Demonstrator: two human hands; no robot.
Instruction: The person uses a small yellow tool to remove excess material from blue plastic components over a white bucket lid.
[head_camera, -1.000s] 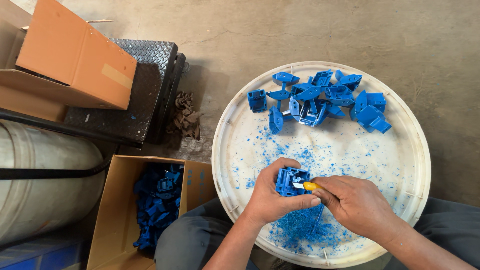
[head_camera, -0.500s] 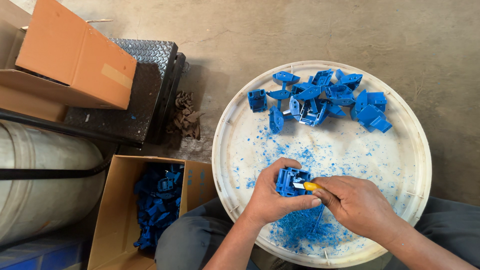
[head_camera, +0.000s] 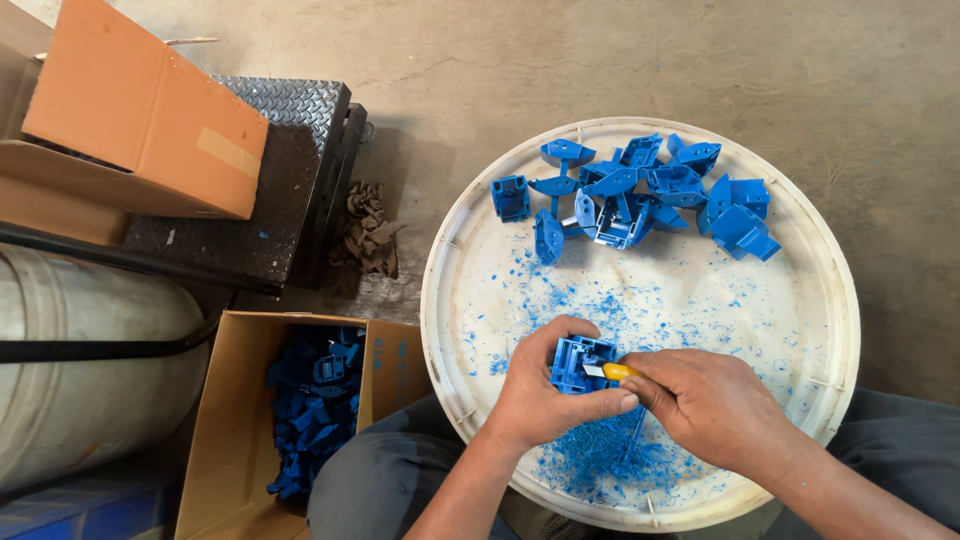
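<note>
Across the last second we find almost nothing altered: our left hand stays wrapped around the same blue plastic part, and our right hand keeps the yellow-handled knife pressed against that part's right side, so the trimming looks to be continuing on one spot rather than moving to a fresh piece. The part sits over the near middle of the round white tray, directly above the thickest drift of blue shavings by the tray's near rim. The left grip is closed firmly on the part, thumb on top; the right fist is closed on the knife handle. The heap of untrimmed-looking blue parts at the tray's far edge lies just as it did, and the open cardboard box off the tray's left side holds its load of blue pieces as before. Much is hidden from us: the blade is mostly tucked against the part, so we cannot tell exactly what it cuts; the fingers cover the part's underside; the box and our right forearm are cut off by the lower frame edge.
</note>
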